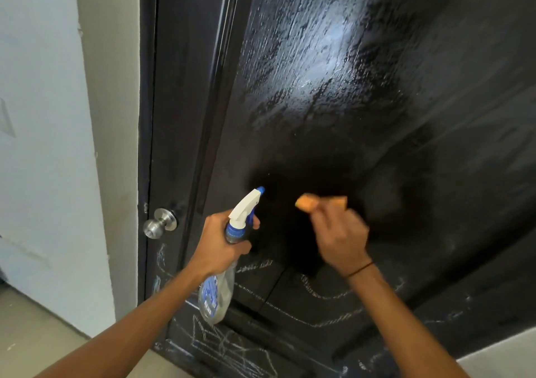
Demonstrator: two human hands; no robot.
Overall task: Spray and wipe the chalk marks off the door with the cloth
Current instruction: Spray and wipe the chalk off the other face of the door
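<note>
Head view: left hand (222, 242) gripping spray bottle (216, 287), right hand (338, 234) (blurred) pinching cloth (309, 202).

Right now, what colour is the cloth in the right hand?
Orange; the cloth shows best in the head view, gripped by the right hand against the black door.

1. The right hand (339, 238) and the orange cloth (319, 202) it grips are motion-blurred; most of the cloth is hidden behind the fingers.
2. The spray bottle (216, 293) label is unreadable.
3. The door (348, 102) runs past the top and right edges.
</note>
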